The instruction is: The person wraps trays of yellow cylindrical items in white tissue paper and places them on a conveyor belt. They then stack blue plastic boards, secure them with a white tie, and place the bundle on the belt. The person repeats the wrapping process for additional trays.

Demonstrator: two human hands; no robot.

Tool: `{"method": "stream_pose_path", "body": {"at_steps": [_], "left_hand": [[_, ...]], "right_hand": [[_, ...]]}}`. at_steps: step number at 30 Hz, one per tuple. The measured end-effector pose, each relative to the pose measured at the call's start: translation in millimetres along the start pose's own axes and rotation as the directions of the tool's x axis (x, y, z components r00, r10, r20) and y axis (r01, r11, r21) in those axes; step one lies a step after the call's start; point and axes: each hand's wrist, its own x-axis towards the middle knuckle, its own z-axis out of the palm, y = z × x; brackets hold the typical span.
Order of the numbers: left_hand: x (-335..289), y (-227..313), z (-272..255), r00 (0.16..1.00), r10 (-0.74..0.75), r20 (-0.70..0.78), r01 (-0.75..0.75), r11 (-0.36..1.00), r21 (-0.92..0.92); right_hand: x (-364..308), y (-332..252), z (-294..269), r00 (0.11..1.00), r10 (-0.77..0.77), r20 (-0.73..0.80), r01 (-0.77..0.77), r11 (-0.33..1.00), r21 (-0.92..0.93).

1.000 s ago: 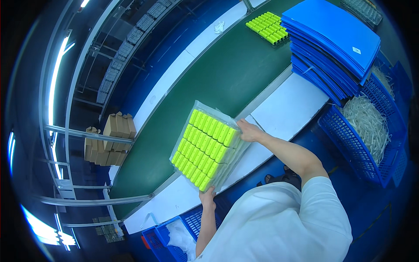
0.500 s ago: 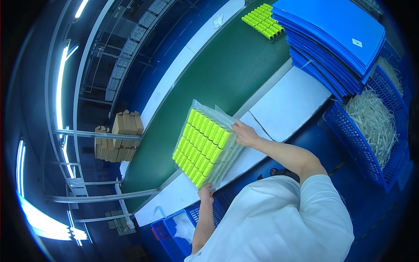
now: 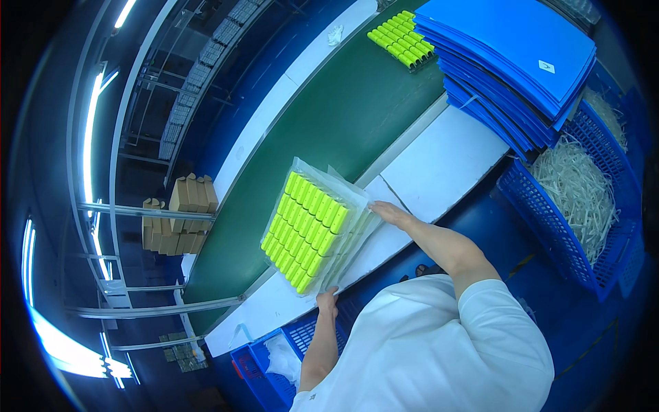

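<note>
A clear plastic tray (image 3: 294, 162) filled with rows of bright yellow-green cylinders (image 3: 302, 232) lies on top of a stack of similar clear trays. The stack rests across the edge of the green surface and the white worktop. My right hand (image 3: 391, 213) has its fingers stretched out against the stack's right side. At the near corner, my left hand (image 3: 328, 301) touches the trays' edge, its thumb apart from the fingers. How far the left fingertips reach under the corner is hidden.
Another batch of yellow-green cylinders (image 3: 401, 40) sits at the far end of the green surface (image 3: 322, 123). Blue sheets (image 3: 508, 48) are piled at the far right. Blue crates (image 3: 549, 223) stand right, one holding pale shredded strips (image 3: 575, 192). Cardboard boxes (image 3: 189, 206) are at left.
The tray stack has shifted slightly left relative to the worktop. My right hand's fingers have straightened from their grip, and my left hand has loosened at the near corner.
</note>
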Motion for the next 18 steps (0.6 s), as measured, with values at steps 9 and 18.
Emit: {"method": "stream_pose_path", "body": {"at_steps": [9,18], "left_hand": [[-13,23,2,0.996,-0.088,0.017,0.09,0.987,-0.13],[-71,6,35,0.999,-0.019,-0.041,0.012,0.986,-0.165]], "right_hand": [[-2,2,2,0.999,0.02,-0.038,-0.028,0.975,-0.219],[-22,-12,-17,0.999,0.038,-0.022,-0.041,0.981,-0.191]]}}
